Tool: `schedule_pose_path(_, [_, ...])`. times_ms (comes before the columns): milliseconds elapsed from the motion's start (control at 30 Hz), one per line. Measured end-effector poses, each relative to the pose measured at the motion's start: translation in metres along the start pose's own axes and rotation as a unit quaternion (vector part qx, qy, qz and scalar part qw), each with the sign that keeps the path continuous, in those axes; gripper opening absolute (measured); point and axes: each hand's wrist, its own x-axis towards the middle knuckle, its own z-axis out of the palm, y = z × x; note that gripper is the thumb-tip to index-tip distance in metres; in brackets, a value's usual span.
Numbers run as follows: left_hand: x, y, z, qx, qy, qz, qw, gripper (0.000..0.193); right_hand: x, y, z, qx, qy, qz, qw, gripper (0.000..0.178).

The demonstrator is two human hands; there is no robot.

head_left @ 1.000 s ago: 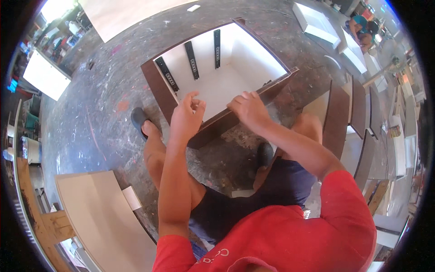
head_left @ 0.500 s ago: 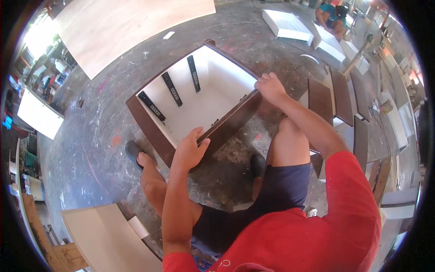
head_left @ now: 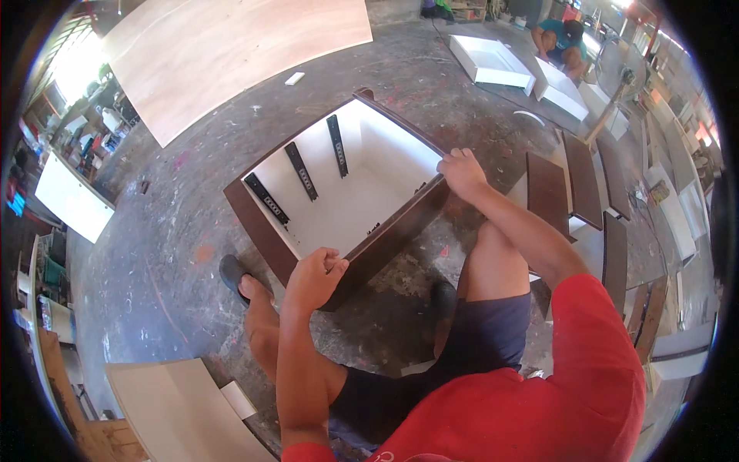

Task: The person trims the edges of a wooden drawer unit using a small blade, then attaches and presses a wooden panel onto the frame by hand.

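Note:
In front of me on the floor a dark brown cabinet (head_left: 392, 232) stands with its open side facing up and its inside white. Three black drawer slides (head_left: 300, 171) run along its far-left inner wall. Parts of more slide hardware (head_left: 374, 228) show at the near-right wall. My left hand (head_left: 314, 279) is closed at the near corner, with fingers curled over the rim. At the right corner, my right hand (head_left: 462, 175) grips the rim from above. The undersides of both grips are hidden.
A pale plywood sheet (head_left: 239, 58) lies beyond the cabinet. White drawer boxes (head_left: 493, 61) sit at the far right, near a crouching person (head_left: 560, 45). Brown-fronted drawers (head_left: 548, 192) stand to my right. A beige panel (head_left: 173, 408) lies at lower left; my feet flank the cabinet.
The whole view has shifted, so the cabinet and floor appear lower. My left hand has slid back to the near corner, its fingers more curled. The right hand stays on its corner.

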Motion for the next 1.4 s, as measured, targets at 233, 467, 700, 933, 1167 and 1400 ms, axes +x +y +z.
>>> schedule_pose_path(233, [-0.006,0.005,-0.011,0.007,-0.003,-0.01,1.0,0.044,-0.009,-0.048,-0.015,0.102,0.04,-0.044,0.993,0.012])
schedule_pose_path(467, [-0.003,-0.003,-0.012,-0.014,0.006,-0.015,1.0,0.043,-0.015,-0.118,-0.039,0.193,0.068,-0.074,0.976,0.012])
schedule_pose_path(700, [-0.003,-0.02,-0.026,-0.059,0.083,-0.015,0.995,0.044,-0.017,-0.188,-0.06,0.278,0.067,-0.111,0.952,0.012])
schedule_pose_path(933, [0.007,-0.053,-0.036,-0.112,0.239,0.048,0.963,0.026,-0.018,-0.26,-0.089,0.322,0.095,-0.16,0.928,0.008])
schedule_pose_path(1167, [0.021,-0.048,-0.026,-0.15,0.255,0.028,0.955,0.024,-0.02,-0.3,-0.102,0.301,0.097,-0.167,0.934,0.01])
schedule_pose_path(1400, [0.019,-0.027,-0.008,-0.081,0.142,0.051,0.985,0.024,-0.014,-0.241,-0.088,0.324,0.076,-0.163,0.929,0.014])
